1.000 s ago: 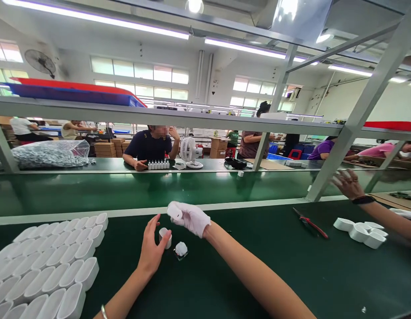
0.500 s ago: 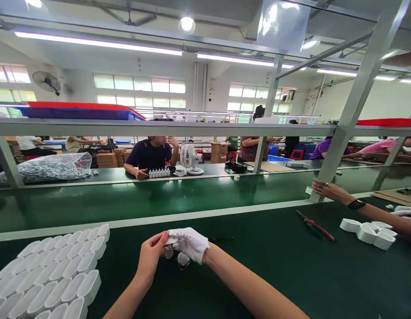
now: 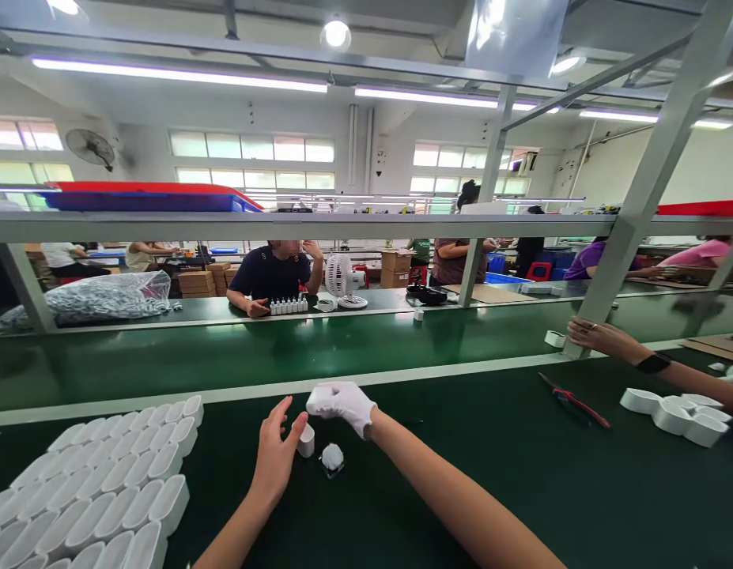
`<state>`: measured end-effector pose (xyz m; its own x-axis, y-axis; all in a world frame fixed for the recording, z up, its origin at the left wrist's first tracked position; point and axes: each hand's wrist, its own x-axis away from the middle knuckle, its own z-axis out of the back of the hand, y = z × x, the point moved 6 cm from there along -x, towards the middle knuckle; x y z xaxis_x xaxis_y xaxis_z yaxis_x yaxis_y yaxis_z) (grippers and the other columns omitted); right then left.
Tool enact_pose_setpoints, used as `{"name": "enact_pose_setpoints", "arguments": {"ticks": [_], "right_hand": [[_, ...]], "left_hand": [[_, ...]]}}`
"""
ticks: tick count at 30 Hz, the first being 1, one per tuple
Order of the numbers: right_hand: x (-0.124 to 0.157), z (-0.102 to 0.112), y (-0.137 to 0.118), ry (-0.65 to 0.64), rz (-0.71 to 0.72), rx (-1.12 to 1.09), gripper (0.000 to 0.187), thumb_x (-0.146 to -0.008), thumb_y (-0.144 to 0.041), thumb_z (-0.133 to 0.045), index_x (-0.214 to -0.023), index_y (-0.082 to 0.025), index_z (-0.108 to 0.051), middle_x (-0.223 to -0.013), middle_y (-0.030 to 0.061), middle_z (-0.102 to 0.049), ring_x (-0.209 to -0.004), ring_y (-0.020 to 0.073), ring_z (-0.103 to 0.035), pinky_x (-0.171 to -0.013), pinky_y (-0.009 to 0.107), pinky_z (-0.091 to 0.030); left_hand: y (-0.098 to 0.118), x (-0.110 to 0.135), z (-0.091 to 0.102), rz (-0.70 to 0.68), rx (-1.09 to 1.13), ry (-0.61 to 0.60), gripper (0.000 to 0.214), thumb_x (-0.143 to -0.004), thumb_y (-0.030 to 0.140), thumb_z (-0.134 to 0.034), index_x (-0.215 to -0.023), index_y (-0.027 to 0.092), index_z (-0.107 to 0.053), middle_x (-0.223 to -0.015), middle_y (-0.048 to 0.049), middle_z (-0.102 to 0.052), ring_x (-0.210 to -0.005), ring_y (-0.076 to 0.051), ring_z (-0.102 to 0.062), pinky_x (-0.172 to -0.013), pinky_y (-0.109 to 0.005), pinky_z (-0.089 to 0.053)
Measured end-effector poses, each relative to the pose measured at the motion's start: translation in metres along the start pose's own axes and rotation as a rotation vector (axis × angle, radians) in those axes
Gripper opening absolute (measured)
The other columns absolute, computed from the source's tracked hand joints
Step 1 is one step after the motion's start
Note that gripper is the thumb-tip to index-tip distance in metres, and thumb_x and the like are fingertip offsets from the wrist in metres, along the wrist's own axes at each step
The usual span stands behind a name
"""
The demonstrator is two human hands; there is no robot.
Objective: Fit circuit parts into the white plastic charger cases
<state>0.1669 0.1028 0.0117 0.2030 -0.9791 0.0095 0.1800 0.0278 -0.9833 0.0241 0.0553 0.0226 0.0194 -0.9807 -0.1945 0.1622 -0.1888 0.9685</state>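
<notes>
My left hand [image 3: 277,452], bare, is open with its fingers spread and raised. Its thumb overlaps the edge of a small white oval cup [image 3: 307,441] standing on the dark green bench; whether they touch I cannot tell. My right hand [image 3: 342,405] wears a white glove and is closed just above and behind the cup. White on white hides what its fingers hold, if anything. Below it lies a small lumpy white piece [image 3: 331,456] on a clear, dark-edged base. To the left stand rows of white oval cups [image 3: 99,474], packed side by side.
Red-handled pliers [image 3: 576,399] lie to the right, near a cluster of white cups [image 3: 678,419]. A co-worker's hand [image 3: 603,338] reaches in beside the slanted metal post [image 3: 630,197]. Beyond the pale ledge runs a green belt [image 3: 236,352]; an overhead shelf [image 3: 342,229] crosses the view.
My hands have come apart; the left fingers have spread away from the white part they pinched with the glove. The oval cup and the lumpy piece now show more fully.
</notes>
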Motion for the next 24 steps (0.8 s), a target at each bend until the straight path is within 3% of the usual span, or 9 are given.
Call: {"name": "enact_pose_setpoints", "arguments": {"ticks": [2,5,10,13,15,17,21,22,24], "right_hand": [[-0.017,0.035,-0.004,0.225,-0.024,0.236,0.021,-0.072,-0.029,-0.068,-0.087,-0.015,-0.065,-0.082,0.0043,-0.062,-0.081,0.0207,-0.059,-0.071,0.029,-0.045],[-0.034,0.082,-0.009,0.425,-0.048,0.401,0.026,-0.08,-0.024,-0.061,-0.104,-0.015,-0.062,-0.104,0.0097,-0.06,-0.101,0.0253,-0.055,-0.087,0.036,-0.042],[-0.036,0.117,-0.006,0.537,-0.055,0.605,0.041,-0.084,-0.012,-0.052,-0.124,-0.017,-0.051,-0.132,0.0166,-0.045,-0.119,0.0283,-0.046,-0.1,0.045,-0.034],[-0.027,0.109,-0.009,0.502,-0.006,0.658,0.054,-0.081,-0.009,-0.05,-0.134,-0.017,-0.042,-0.144,0.0173,-0.031,-0.131,0.0311,-0.033,-0.105,0.046,-0.026],[-0.013,0.094,-0.014,0.432,0.054,0.673,0.055,-0.083,-0.015,-0.052,-0.137,-0.017,-0.04,-0.144,0.0151,-0.032,-0.132,0.0295,-0.031,-0.107,0.044,-0.025],[0.006,0.074,-0.016,0.292,0.115,0.67,0.053,-0.08,-0.024,-0.06,-0.132,-0.022,-0.049,-0.136,0.0096,-0.046,-0.125,0.0258,-0.042,-0.104,0.037,-0.032],[0.057,0.021,-0.009,-0.148,0.315,0.691,0.055,-0.058,-0.029,-0.078,-0.111,-0.028,-0.065,-0.109,0.0024,-0.064,-0.096,0.023,-0.059,-0.085,0.031,-0.045],[0.067,0.013,-0.006,-0.195,0.355,0.694,0.05,-0.057,-0.025,-0.078,-0.106,-0.028,-0.067,-0.102,0.002,-0.065,-0.091,0.0223,-0.06,-0.082,0.031,-0.046],[0.077,0.01,0.0,-0.131,0.37,0.682,0.042,-0.058,-0.017,-0.074,-0.099,-0.027,-0.069,-0.093,0.0017,-0.066,-0.086,0.0211,-0.059,-0.078,0.031,-0.046]], "left_hand": [[-0.01,-0.004,-0.001,-0.018,-0.14,0.008,0.074,-0.07,0.057,-0.06,-0.128,0.013,-0.05,-0.132,-0.0168,-0.05,-0.116,-0.034,-0.05,-0.099,-0.047,-0.038],[-0.023,-0.008,-0.008,-0.061,-0.305,-0.057,0.087,-0.057,0.045,-0.073,-0.132,0.013,-0.044,-0.135,-0.0155,-0.048,-0.123,-0.035,-0.043,-0.104,-0.048,-0.033],[-0.032,-0.012,-0.014,-0.083,-0.289,-0.121,0.064,-0.058,0.035,-0.068,-0.118,0.015,-0.058,-0.115,-0.0108,-0.062,-0.11,-0.03,-0.056,-0.097,-0.039,-0.04],[-0.035,-0.013,-0.012,-0.067,-0.27,-0.118,0.068,-0.058,0.036,-0.069,-0.12,0.011,-0.056,-0.104,-0.0114,-0.066,-0.097,-0.028,-0.061,-0.089,-0.038,-0.044],[-0.037,-0.013,-0.012,-0.059,-0.265,-0.118,0.069,-0.059,0.039,-0.069,-0.121,0.01,-0.056,-0.098,-0.0109,-0.066,-0.092,-0.028,-0.062,-0.086,-0.039,-0.045],[-0.04,-0.013,-0.012,-0.055,-0.258,-0.119,0.067,-0.061,0.04,-0.068,-0.12,0.011,-0.056,-0.095,-0.0106,-0.066,-0.089,-0.028,-0.062,-0.085,-0.04,-0.045],[-0.041,-0.011,-0.011,-0.051,-0.233,-0.119,0.067,-0.064,0.04,-0.066,-0.125,0.013,-0.054,-0.091,-0.0087,-0.065,-0.087,-0.027,-0.062,-0.084,-0.04,-0.046],[-0.041,-0.01,-0.01,-0.054,-0.229,-0.114,0.068,-0.064,0.039,-0.066,-0.126,0.014,-0.053,-0.091,-0.0082,-0.065,-0.087,-0.027,-0.062,-0.085,-0.04,-0.046],[-0.039,-0.009,-0.009,-0.065,-0.229,-0.105,0.068,-0.065,0.038,-0.066,-0.127,0.015,-0.053,-0.092,-0.008,-0.065,-0.088,-0.027,-0.062,-0.085,-0.04,-0.046]]}}
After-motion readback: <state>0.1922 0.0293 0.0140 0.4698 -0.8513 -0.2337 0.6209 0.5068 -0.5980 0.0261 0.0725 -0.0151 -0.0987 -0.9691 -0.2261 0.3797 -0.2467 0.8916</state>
